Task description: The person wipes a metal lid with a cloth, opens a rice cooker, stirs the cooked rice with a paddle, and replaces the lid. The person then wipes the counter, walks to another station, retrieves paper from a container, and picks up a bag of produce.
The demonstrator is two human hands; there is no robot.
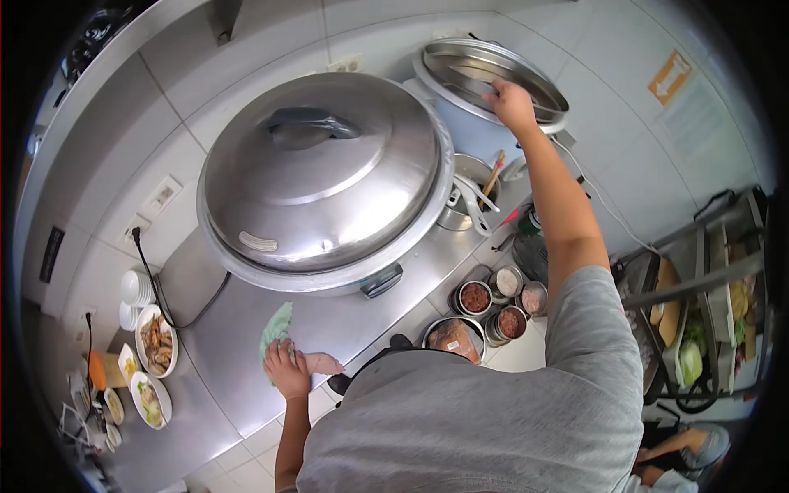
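My left hand (288, 374) is low over the steel counter, its fingers curled on a crumpled pale green cloth (278, 322). A pinkish cloth (323, 364) sticks out beside that hand. My right hand (513, 107) reaches to the back right, closed at the middle of a metal lid (460, 70) on a tall light-blue pot (464, 117); its grip is partly hidden. Between my arms stands a very large pot under a domed steel lid (329, 181) with a dark handle.
A small pot (460, 215) holding utensils stands between the large pots. Below the counter are several tins of food (475, 297) and a bowl with packaged meat (454, 340). Filled dishes (156, 341) and a power cord (146, 275) are left; food trays (699, 329) right.
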